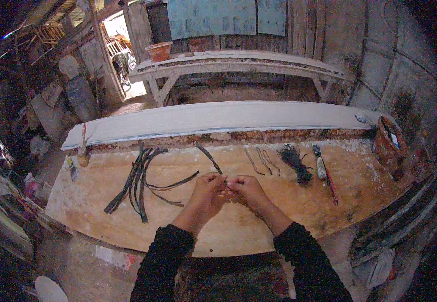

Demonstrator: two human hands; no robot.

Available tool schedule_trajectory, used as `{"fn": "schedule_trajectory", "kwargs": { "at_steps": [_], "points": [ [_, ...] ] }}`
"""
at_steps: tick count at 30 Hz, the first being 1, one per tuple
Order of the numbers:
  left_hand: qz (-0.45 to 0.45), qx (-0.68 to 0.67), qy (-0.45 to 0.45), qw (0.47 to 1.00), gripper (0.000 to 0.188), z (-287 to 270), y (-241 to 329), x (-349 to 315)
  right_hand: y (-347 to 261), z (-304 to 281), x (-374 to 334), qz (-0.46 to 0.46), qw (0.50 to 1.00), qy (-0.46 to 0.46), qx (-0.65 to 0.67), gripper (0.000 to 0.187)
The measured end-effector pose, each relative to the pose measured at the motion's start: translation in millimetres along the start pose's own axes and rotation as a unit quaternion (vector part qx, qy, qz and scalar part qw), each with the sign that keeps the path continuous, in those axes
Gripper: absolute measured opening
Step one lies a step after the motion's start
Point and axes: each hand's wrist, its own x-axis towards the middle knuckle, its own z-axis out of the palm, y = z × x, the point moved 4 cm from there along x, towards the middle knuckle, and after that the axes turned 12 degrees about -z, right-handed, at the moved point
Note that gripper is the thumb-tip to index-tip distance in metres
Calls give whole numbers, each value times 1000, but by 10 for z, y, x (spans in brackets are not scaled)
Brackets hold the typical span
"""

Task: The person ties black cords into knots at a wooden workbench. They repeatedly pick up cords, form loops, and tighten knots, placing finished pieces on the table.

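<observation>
My left hand (pixel 210 192) and my right hand (pixel 249 193) meet over the middle of the wooden board, fingers closed and fingertips together. A dark flat strip (pixel 209 159) runs from the far side of the board into the pinch between them; its near end is hidden by my fingers. Left of my hands lies a loose bundle of similar dark strips (pixel 139 182), some fanning out toward my left wrist. To the right are several thin short cords (pixel 264 161), a tangled bunch of dark string (pixel 296 164), and a brush-like tool with a red handle (pixel 331 186).
The wooden board (pixel 92 196) has a long pale raised plank (pixel 218 118) along its far side. A brown container (pixel 389 143) stands at the right end. A brush (pixel 83 146) and a small blade-like tool (pixel 72 168) are at the left. Behind, a bench (pixel 238 63) carries an orange pot (pixel 159 51).
</observation>
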Motion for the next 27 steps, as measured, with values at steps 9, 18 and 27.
{"fn": "schedule_trajectory", "kwargs": {
  "at_steps": [9, 18, 27],
  "points": [
    [-17, 16, 2, 1000, 12, -136, -53, 100, 63, -52, 61, -45, 994, -22, -101, 14],
    [-20, 19, -75, 997, 7, -317, -127, 214, -295, 103, -121, -322, 885, -27, -336, 18],
    [62, 157, -54, 984, 14, -138, -44, 13, -341, 176, -166, -325, 875, -67, -352, 21]
  ]
}}
